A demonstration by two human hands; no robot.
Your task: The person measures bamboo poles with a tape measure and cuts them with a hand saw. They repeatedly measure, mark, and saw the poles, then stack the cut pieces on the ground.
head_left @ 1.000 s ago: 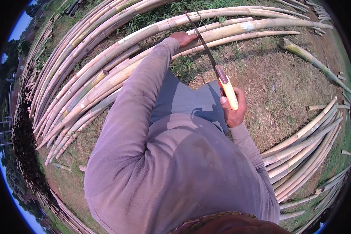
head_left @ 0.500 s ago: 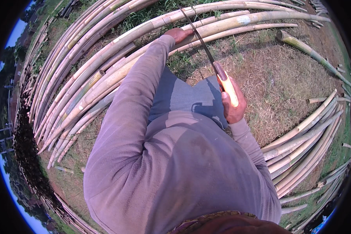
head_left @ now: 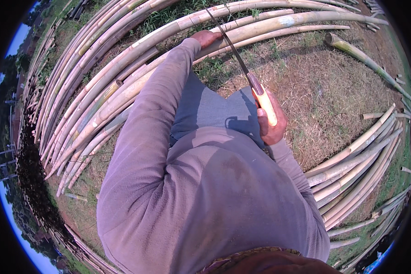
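Knife (head_left: 242,68) unmoved, right hand (head_left: 270,119) slightly lower

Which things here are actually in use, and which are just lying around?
In use: long knife gripped in right hand; bamboo pole under left hand.
Lying about: bamboo pile at right; lone green pole; dry grass.

We have one view only, taken from a wide fisheye camera on the person's head, and it looks steeply down over the chest and the grey long-sleeved forearms. We sit very close to the body, which fills the lower middle of the picture, while the dry grassy ground (head_left: 333,86) lies farther below. Straight things bend toward the rim, so the long pale bamboo poles (head_left: 123,86) curve around us. At the left edge a strip of sky and trees shows.
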